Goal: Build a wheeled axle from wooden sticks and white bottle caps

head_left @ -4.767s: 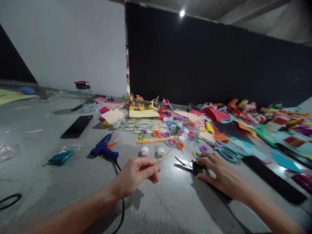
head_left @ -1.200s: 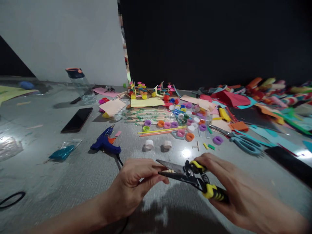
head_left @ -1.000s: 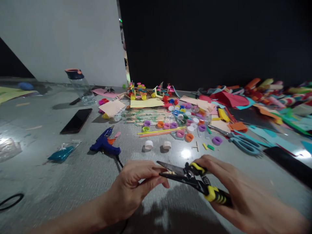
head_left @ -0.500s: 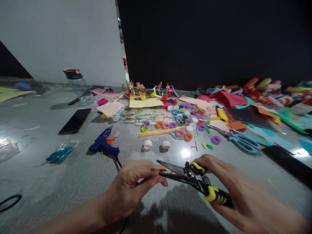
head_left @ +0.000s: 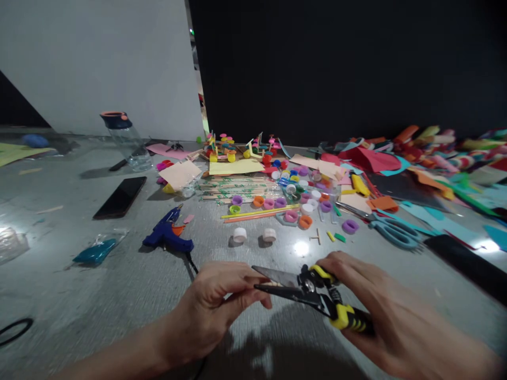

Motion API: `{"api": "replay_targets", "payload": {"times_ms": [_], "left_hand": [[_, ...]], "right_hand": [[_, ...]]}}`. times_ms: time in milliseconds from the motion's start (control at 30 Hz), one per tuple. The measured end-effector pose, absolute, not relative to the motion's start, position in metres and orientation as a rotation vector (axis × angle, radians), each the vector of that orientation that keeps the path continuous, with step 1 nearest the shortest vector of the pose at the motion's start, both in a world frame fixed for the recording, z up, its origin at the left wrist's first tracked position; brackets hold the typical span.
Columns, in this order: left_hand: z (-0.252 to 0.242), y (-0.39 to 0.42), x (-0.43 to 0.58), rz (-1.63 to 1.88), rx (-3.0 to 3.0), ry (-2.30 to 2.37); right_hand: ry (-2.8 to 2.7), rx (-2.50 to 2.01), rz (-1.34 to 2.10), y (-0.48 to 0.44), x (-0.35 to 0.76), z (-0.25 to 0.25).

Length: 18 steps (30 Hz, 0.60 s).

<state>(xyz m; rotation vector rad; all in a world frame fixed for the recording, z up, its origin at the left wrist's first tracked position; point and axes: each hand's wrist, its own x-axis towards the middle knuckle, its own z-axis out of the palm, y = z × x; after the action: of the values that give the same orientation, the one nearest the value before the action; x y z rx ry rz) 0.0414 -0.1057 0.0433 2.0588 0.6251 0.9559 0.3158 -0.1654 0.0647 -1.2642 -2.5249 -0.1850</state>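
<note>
My right hand is wrapped round the yellow and black handles of a pair of spring-loaded shears. Their dark blades point left and stand slightly apart. In my left hand the thumb and fingers pinch a small pale wooden piece, which lies between the blades; most of it is hidden by the fingers. Just beyond the hands stand two white bottle caps. A small T-shaped wooden piece lies to their right, near short yellow and green bits.
A blue glue gun lies at left with its cord running under my left arm. Farther left are a phone and a water bottle. Coloured caps, bagged wooden sticks, blue-handled scissors and paper scraps spread across the back and right.
The shears have shifted slightly left along the wooden piece, with their blades still apart. My left hand stays almost where it was, and the whole view has drifted a little.
</note>
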Motion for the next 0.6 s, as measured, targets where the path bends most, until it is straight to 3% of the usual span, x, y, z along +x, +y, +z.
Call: {"api": "replay_targets", "payload": {"times_ms": [333,600], "left_hand": [[0.041,-0.105,0.044,0.901,1.826,0.597],[0.043,-0.105,0.043,0.927,1.894,0.634]], "right_hand": [[-2.424,-1.377,-0.105,-0.164,0.326,0.039],[-2.485,-1.285,-0.072,-0.164,0.318,0.059]]}}
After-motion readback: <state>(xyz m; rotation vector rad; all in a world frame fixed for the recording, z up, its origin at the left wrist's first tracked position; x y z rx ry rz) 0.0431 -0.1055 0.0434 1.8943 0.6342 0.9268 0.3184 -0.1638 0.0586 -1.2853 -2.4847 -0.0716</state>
